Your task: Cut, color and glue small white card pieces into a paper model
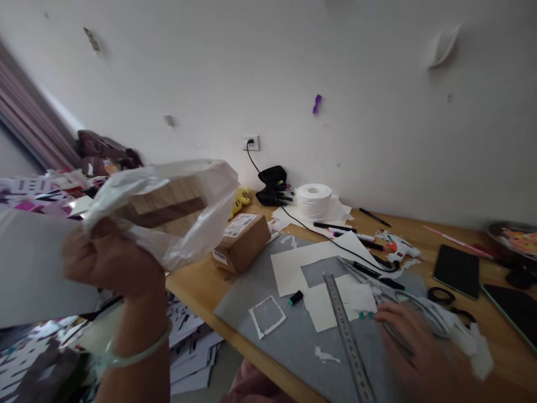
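Note:
Raised at the left, my left hand (113, 260) is closed on the edge of a whitish, see-through plastic bag (218, 184). Inside the bag shows a wood-coloured, flat piece (178, 196) with a darker brown band; its exact kind is unclear. My right hand (413, 341), slightly blurred, is low over the right of the table with its fingers stretched out. Its fingertips are beside a small white paper piece (361, 296) and over the scissors (428, 313). A steel ruler (346, 336) lies to the left of that hand, across cut white paper (319, 305).
On the grey mat (241, 302) lie a square paper frame (267, 316) and a pen cap (296, 297). A cardboard box (247, 246), paper roll (314, 201), several markers and a glue gun (401, 246) stand behind. Phone-like devices (456, 270) are at right.

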`<state>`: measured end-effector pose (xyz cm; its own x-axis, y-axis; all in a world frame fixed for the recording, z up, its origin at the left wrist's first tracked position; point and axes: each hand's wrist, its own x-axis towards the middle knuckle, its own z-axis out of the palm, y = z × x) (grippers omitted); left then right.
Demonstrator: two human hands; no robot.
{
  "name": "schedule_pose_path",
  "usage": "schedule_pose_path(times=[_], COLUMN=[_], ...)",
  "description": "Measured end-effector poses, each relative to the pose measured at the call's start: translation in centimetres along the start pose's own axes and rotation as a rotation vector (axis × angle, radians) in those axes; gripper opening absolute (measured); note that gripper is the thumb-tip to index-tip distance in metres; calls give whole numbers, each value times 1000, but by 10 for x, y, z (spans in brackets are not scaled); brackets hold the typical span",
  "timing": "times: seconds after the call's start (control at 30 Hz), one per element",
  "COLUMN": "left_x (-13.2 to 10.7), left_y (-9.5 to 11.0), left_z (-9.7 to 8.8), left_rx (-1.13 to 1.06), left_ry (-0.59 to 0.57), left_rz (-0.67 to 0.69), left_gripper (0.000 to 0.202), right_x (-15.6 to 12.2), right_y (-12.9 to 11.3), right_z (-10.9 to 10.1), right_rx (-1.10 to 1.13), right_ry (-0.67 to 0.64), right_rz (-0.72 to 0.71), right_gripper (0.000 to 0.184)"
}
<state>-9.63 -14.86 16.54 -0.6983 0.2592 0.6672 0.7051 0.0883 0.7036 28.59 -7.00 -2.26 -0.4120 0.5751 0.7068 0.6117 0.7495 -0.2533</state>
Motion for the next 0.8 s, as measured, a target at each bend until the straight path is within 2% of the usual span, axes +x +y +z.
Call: schedule_pose_path(times=[0.1, 0.17, 0.3, 0.37, 0.43, 0.57, 0.73, 0.8], left_x=[-7, -11, -20, -23, -26, -28, -28, -27], left_y=[-4, -17, -51, -62, -68, -69, -74, -78], left_z=[6, 5, 3, 3, 4, 3, -2, -1], left_rx=[30, 62, 106, 95, 62, 5, 40, 42], left_ry=[-1, 60, 418, 411, 344, 342, 274, 287], left_rz=[12, 9, -28, -1, 13, -22, -53, -38], left_gripper=[16, 17, 23, 22, 20, 27, 27, 28], right_x=[-3, -2, 0, 0, 1, 2, 3, 3], right_y=[1, 1, -1, -1, -2, -3, -5, -5], right_z=[2, 2, 4, 6, 6, 7, 9, 9], right_rx=[11, 25, 23, 15, 12, 6, 4, 7], right_ry=[-13, -29, -52, -52, -60, -71, -94, -118], right_rz=[-15, -31, -53, -65, -71, -94, -110, -118], right_gripper=[15, 14, 14, 15, 15, 16, 17, 16])
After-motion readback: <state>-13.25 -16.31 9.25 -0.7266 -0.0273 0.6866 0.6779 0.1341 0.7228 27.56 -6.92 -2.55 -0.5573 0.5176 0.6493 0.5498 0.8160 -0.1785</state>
